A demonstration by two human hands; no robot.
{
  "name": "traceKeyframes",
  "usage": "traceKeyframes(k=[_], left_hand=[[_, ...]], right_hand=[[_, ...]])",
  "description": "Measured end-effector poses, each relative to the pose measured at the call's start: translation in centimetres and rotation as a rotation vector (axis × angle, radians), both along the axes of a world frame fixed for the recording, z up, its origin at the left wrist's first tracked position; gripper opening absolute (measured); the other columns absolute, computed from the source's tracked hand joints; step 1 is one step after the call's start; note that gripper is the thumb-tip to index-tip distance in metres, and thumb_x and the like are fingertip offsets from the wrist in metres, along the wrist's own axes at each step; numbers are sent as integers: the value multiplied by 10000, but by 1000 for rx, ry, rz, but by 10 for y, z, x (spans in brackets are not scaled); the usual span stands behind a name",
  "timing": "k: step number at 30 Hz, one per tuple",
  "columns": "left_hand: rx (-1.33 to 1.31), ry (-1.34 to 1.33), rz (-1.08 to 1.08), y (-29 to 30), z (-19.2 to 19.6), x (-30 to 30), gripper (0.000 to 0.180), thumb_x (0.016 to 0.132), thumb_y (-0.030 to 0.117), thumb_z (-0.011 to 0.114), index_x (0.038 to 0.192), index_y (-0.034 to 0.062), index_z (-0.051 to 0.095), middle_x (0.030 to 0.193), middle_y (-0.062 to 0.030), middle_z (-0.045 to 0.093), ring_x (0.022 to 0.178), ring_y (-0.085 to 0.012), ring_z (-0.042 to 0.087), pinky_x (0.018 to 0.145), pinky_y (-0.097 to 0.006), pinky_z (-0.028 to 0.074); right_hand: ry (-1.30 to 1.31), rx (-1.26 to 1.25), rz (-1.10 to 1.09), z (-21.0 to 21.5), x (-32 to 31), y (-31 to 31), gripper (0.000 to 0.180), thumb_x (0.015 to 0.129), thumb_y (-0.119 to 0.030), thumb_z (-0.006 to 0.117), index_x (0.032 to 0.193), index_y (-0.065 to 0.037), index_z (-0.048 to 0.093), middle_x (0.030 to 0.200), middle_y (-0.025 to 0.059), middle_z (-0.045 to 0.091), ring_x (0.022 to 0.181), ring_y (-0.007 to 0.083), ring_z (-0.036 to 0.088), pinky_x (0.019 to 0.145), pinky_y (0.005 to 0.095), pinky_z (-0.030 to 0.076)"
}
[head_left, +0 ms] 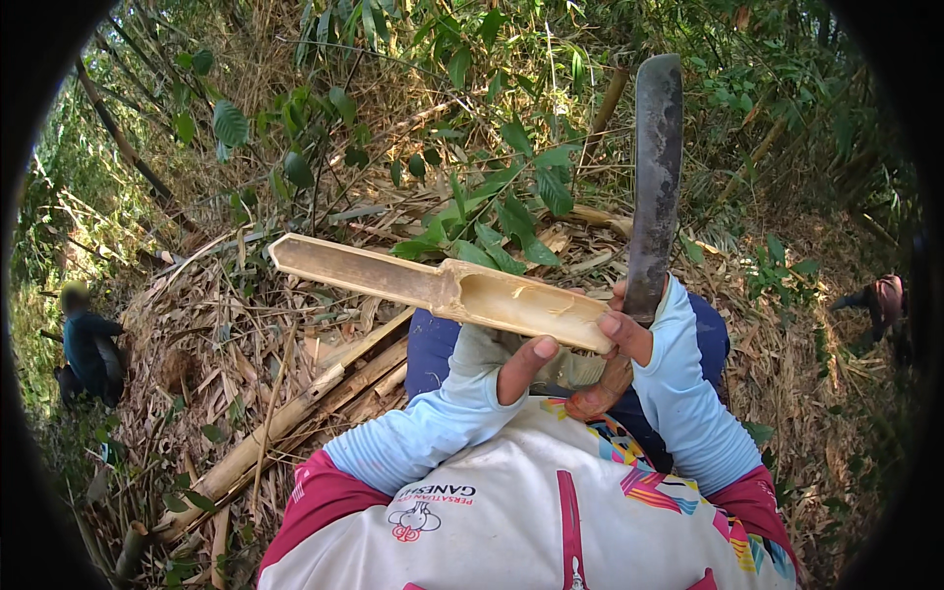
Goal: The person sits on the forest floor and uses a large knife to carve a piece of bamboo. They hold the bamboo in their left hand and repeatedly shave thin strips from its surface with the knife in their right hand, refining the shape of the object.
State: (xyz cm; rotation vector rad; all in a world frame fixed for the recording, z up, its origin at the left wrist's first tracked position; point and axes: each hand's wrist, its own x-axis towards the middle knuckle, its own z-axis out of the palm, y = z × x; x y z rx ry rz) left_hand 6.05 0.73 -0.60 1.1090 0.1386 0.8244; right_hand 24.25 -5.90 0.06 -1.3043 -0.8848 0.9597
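A split half of bamboo (383, 276) lies across in front of me, hollow side up, with a node wall near its middle and a pointed left end. My left hand (526, 368) grips it from below, the thumb near its lower edge and the other fingers hidden behind it. At the bamboo's right end, the thumb of my right hand (630, 337) presses on the rim. That same hand also holds a machete (656, 167), its broad dark blade standing upright; the handle is mostly hidden. Pale shavings cling inside the right hollow.
Long split bamboo poles (285, 423) lie on the leaf-littered ground at my left. Green leafy plants (501, 221) grow just beyond the bamboo piece, with dense thicket behind. A person in dark clothes (90, 344) is at the far left; another person, partly visible (888, 300), is at the far right.
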Motion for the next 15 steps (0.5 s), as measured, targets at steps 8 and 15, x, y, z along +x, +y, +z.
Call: traceKeyframes(k=[8,15], left_hand=[[142,143,322,6,-33,-13,469,928,84,574,1357,-8,407,1268,-130,557,1172,-217,541,993,-370,440],[-240,-208,-90,28,-46,-55,551,865,196,642,1299,-68,429,1260,-273,511,979,-406,644,789,-540,590]], right_hand=[[-63,64,-15,0,26,-3,463,754,-150,799,1077,-34,489,813,55,569,629,137,602,499,276,525],[-239,110,40,10,61,-7,516,674,-254,845,1035,-53,536,784,28,591,688,109,578,633,242,480]])
